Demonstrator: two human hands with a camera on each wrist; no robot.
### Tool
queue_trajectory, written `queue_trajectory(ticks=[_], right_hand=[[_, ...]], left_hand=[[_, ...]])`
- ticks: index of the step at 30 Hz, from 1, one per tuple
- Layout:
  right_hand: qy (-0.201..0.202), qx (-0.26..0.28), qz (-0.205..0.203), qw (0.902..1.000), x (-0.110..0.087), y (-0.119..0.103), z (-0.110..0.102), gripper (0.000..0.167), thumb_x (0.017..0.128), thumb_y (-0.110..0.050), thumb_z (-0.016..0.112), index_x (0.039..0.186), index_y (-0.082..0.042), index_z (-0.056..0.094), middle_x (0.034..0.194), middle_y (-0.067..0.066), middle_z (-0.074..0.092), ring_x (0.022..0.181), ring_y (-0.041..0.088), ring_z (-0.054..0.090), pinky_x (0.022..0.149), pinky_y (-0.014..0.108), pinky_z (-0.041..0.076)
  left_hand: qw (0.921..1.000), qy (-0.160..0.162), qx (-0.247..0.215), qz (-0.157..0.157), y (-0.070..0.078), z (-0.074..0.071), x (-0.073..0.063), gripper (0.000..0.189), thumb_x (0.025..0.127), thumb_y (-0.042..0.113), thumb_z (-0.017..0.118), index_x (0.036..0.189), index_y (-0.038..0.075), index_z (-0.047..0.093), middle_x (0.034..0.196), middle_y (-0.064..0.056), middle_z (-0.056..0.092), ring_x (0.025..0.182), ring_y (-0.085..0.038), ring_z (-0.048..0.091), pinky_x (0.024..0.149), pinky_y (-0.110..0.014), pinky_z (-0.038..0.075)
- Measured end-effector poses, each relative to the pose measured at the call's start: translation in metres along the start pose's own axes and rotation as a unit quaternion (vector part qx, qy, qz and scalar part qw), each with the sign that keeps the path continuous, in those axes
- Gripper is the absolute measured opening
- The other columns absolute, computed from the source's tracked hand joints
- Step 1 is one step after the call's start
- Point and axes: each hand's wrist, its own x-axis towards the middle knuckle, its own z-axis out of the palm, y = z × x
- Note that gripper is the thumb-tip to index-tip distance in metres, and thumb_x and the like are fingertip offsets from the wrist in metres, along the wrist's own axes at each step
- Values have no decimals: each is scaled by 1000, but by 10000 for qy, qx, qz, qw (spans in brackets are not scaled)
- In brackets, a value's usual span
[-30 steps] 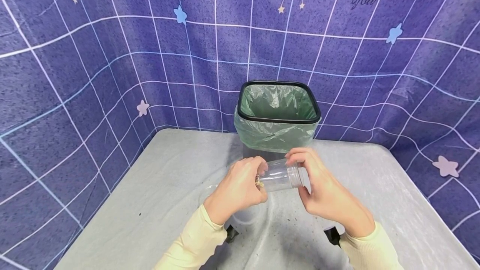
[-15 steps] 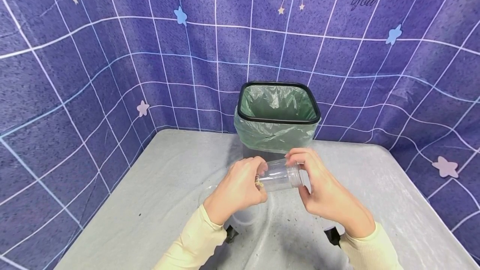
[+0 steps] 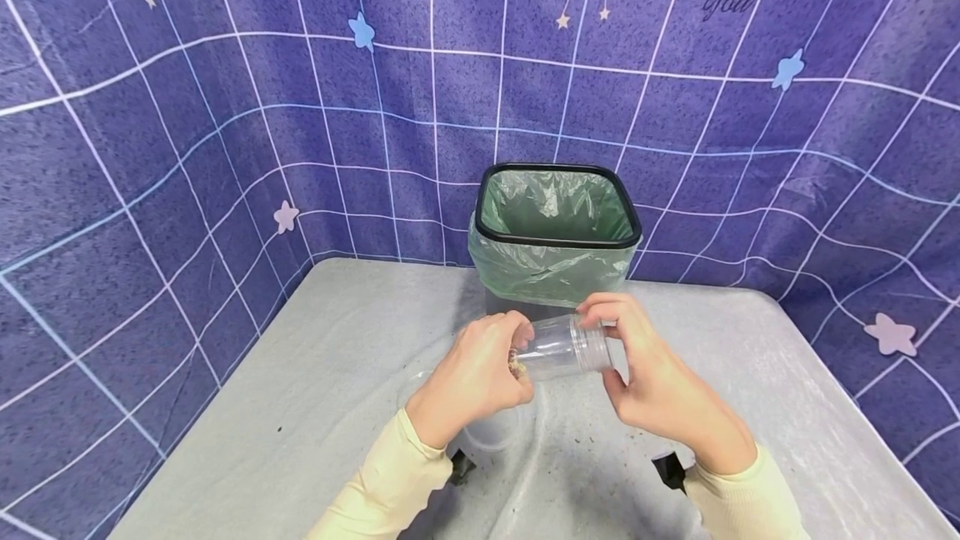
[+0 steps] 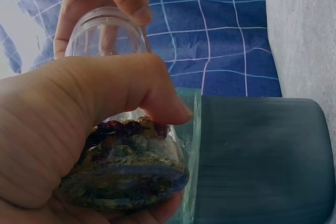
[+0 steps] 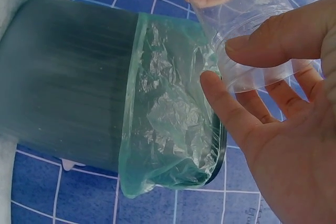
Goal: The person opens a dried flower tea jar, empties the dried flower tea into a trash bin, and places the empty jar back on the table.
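A clear plastic jar lies on its side in the air, held between both hands in front of the bin. My left hand grips its base, thumb across the near side in the left wrist view. Dark red and yellowish dried bits are gathered at that base end. At the ridged neck end, my right hand has its thumb on one side and fingers on the other. In the right wrist view the thumb lies against the clear ridged neck, which points toward the right palm. My left fingers hide part of the base.
Behind the hands stands a dark bin with a black rim and a green bag liner. Clear round-edged plastic lies on the grey tabletop under the left hand. Small crumbs are scattered nearby. A blue patterned cloth surrounds the table.
My right hand has shifted slightly to the right, and more of the ridged neck shows between its fingers. The left hand and jar have barely moved.
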Motion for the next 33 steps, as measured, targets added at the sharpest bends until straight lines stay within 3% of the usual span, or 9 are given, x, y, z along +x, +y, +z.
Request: queue_trajectory(ticks=[9, 22, 28, 33], right_hand=[[122, -57, 129, 9998, 0, 1, -2, 74, 58, 32, 58, 126, 3, 48, 139, 16, 47, 130, 29, 47, 104, 24, 50], [159, -533, 358, 9978, 0, 3, -12, 70, 61, 26, 63, 126, 6, 45, 136, 17, 49, 130, 29, 48, 88, 28, 59], [121, -654, 357, 9971, -5, 2, -14, 72, 60, 27, 64, 127, 9, 45, 132, 18, 49, 122, 25, 50, 88, 19, 56], [20, -936, 589, 9939, -12, 0, -17, 71, 61, 23, 66, 127, 7, 45, 128, 13, 51, 111, 20, 53, 84, 18, 55]], left_hand=[[9998, -3, -144, -165, -2, -4, -1, 40, 62, 7, 71, 101, 12, 66, 90, 2, 66, 80, -15, 58, 75, -31, 51], [9995, 190, -236, -133, -6, -9, 2, 40, 60, 7, 73, 98, 14, 65, 90, 5, 65, 83, -13, 60, 77, -29, 52], [9992, 193, -247, -246, -7, -12, 2, 41, 60, 7, 75, 98, 16, 64, 89, 7, 63, 80, -11, 58, 75, -27, 51], [9992, 210, -220, -250, -8, -15, 3, 40, 60, 7, 75, 97, 16, 64, 88, 8, 62, 78, -10, 56, 72, -26, 49]])
